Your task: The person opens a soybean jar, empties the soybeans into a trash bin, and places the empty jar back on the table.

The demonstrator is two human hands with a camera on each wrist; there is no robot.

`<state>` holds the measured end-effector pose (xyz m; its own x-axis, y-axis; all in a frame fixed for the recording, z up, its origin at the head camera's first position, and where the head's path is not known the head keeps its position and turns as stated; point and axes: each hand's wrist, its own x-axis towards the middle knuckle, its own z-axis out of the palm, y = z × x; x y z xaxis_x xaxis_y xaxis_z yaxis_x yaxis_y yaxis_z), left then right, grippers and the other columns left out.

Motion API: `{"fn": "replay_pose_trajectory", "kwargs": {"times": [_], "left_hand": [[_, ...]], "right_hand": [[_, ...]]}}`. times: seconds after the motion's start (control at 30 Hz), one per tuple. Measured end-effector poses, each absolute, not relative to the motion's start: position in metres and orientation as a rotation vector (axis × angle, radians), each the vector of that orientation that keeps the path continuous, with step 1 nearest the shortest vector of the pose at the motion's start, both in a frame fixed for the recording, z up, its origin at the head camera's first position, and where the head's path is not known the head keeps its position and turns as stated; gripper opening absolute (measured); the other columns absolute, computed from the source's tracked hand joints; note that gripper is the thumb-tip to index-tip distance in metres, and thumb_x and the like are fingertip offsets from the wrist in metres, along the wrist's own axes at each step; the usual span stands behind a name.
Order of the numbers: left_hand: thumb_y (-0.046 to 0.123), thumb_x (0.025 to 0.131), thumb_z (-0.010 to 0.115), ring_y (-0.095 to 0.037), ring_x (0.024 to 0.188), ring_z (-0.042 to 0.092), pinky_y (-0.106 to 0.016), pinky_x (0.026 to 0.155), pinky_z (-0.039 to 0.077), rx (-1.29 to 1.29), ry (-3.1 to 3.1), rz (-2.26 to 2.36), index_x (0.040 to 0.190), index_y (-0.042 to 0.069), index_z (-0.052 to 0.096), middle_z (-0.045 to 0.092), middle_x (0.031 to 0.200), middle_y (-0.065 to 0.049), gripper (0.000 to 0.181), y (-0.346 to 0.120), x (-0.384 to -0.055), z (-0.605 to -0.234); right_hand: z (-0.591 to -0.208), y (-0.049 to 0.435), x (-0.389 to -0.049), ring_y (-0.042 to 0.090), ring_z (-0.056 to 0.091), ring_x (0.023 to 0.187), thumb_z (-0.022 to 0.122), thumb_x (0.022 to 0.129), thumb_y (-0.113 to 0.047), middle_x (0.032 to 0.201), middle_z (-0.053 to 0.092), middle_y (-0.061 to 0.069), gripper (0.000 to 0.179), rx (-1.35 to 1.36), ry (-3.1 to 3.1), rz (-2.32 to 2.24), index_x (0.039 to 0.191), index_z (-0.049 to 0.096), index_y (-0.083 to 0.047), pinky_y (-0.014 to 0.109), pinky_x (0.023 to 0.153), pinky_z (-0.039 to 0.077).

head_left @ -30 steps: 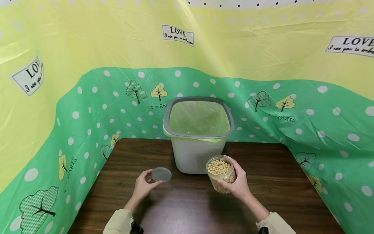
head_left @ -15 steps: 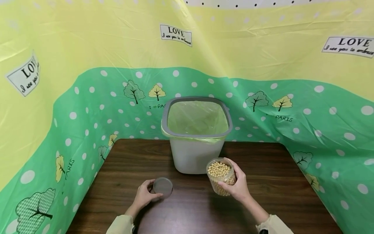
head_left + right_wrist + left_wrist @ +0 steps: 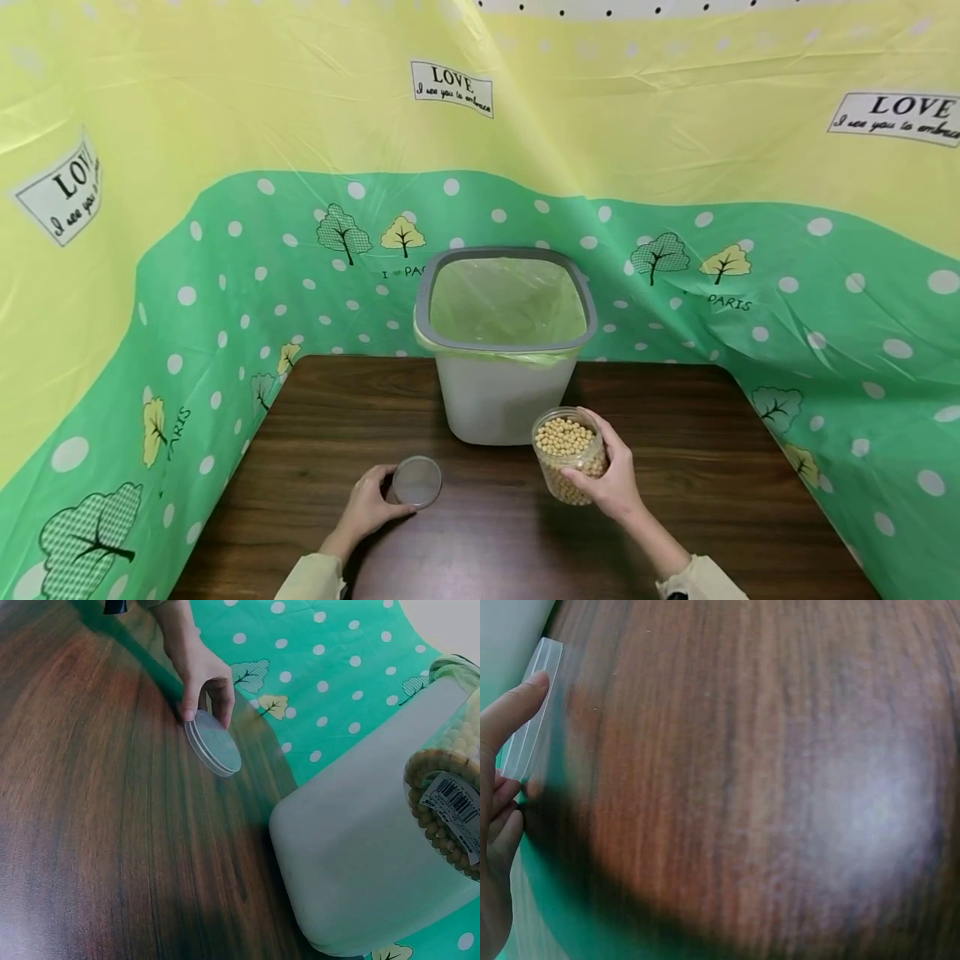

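My left hand [image 3: 367,505] pinches a round clear lid [image 3: 417,482] by its edge, low over the table's left middle. In the left wrist view the thumb [image 3: 526,701] lies along the lid's ribbed rim, fingertips below it. A clear open jar [image 3: 558,485], nearly full of round tan beans that look like soybeans [image 3: 564,437], is gripped by my right hand [image 3: 617,479], thumb at the front and fingers round the far side. The jar tilts slightly left, in front of the bin. Its base shows a barcode label [image 3: 454,806] in the right wrist view.
A light grey bin [image 3: 498,400] with a darker grey rim [image 3: 510,347] and a green liner bag [image 3: 510,300] stands at the back middle of the dark wooden table [image 3: 360,392]. A green and yellow printed curtain [image 3: 247,242] surrounds the table on the back and sides.
My left hand has come down toward the table with the lid, which has turned its flat face more toward the head camera. The jar in my right hand has dropped very slightly.
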<state>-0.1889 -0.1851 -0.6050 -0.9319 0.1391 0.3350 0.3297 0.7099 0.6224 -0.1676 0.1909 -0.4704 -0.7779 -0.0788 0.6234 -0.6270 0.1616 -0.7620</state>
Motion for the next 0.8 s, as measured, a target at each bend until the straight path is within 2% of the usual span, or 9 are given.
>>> {"fn": "replay_pose_trajectory", "kwargs": {"times": [0.33,0.53,0.67,0.8], "left_hand": [[0.028,0.050,0.088,-0.029,0.096,0.057,-0.044,0.081,0.047,-0.396,-2.634,-0.943,0.105,-0.004,0.060,0.061,0.102,-0.013,0.070,-0.182,-0.187,-0.612],[0.030,0.049,0.088,-0.029,0.097,0.058,-0.044,0.082,0.047,-0.385,-2.644,-0.991,0.107,-0.005,0.060,0.061,0.102,-0.013,0.073,-0.182,-0.188,-0.608],[0.028,0.050,0.088,-0.032,0.096,0.058,-0.046,0.083,0.046,-0.375,-2.606,-1.085,0.109,-0.007,0.059,0.061,0.103,-0.017,0.074,-0.187,-0.194,-0.591],[0.028,0.057,0.086,-0.036,0.102,0.055,-0.048,0.086,0.044,-0.367,-2.557,-1.132,0.115,-0.007,0.056,0.059,0.110,-0.021,0.074,-0.190,-0.211,-0.550]], "right_hand": [[-0.472,0.191,-0.166,0.012,0.054,0.104,0.072,0.056,0.006,0.111,0.052,0.032,0.078,0.665,-1.965,1.677,0.128,0.043,0.008,0.016,0.088,0.041],[-0.468,0.191,-0.168,0.012,0.054,0.105,0.073,0.056,0.005,0.111,0.055,0.027,0.078,0.666,-1.893,1.656,0.127,0.043,0.009,0.016,0.088,0.041],[-0.463,0.193,-0.170,0.015,0.054,0.106,0.074,0.056,0.003,0.112,0.055,0.025,0.077,0.707,-1.818,1.634,0.125,0.042,0.014,0.017,0.089,0.041],[-0.456,0.198,-0.170,0.014,0.053,0.107,0.073,0.059,0.003,0.115,0.057,0.017,0.074,0.677,-1.797,1.646,0.125,0.043,0.015,0.016,0.088,0.041]]}}
